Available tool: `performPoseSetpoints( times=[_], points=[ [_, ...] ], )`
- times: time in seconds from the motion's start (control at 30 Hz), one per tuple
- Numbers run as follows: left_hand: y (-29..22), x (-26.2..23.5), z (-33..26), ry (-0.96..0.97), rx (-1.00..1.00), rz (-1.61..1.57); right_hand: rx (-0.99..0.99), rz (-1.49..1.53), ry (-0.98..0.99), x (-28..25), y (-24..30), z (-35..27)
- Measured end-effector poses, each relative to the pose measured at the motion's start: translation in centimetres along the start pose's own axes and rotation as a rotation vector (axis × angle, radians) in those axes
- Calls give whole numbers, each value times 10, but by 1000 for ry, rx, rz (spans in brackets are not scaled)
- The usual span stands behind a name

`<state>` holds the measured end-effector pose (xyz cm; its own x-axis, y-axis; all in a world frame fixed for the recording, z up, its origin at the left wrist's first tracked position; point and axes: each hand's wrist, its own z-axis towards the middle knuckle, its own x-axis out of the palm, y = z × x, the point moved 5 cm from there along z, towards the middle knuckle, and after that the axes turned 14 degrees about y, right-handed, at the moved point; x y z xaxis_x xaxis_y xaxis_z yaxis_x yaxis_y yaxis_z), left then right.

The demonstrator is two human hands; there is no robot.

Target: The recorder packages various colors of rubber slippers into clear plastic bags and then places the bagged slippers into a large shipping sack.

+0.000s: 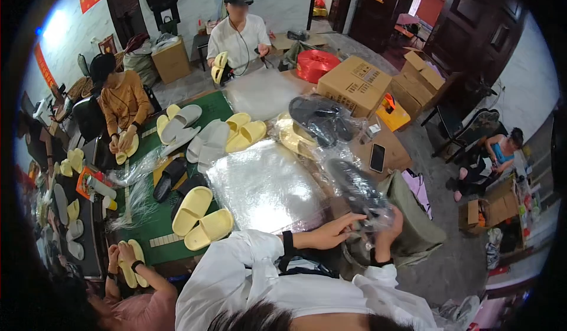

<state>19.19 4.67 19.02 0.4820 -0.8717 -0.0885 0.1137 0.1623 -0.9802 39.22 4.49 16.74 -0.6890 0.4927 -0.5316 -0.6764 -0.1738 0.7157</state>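
A clear plastic bag [378, 217] with dark slippers [355, 180] inside lies at the table's near right edge, its near end toward me. My right hand [388, 229] is closed round the right side of that end. From the left, my left hand [335, 232] reaches the same end, forefinger stretched along it and the other fingers bent at the plastic. Left of my hands is a stack of clear plastic bags [266, 183]. Beyond the bag I hold are more bagged black slippers [322, 118] and a bagged yellow pair [295, 135].
Yellow slippers [208, 224], black slippers [170, 179] and grey slippers [207, 143] lie on the green mat. A phone [377, 157] and a cardboard box [354, 86] are to the right. Several people work around the table; one across holds yellow slippers [219, 67].
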Motion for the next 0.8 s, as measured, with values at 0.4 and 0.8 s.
performPoseSetpoints(
  times=[0.4, 0.8],
  points=[
    [180, 81, 107, 516, -92, 1038, 325, -412, -564, -181, -45, -67],
    [284, 117, 128, 797, -418, 1349, 516, 26, -286, -190, -95, -137]
  ],
)
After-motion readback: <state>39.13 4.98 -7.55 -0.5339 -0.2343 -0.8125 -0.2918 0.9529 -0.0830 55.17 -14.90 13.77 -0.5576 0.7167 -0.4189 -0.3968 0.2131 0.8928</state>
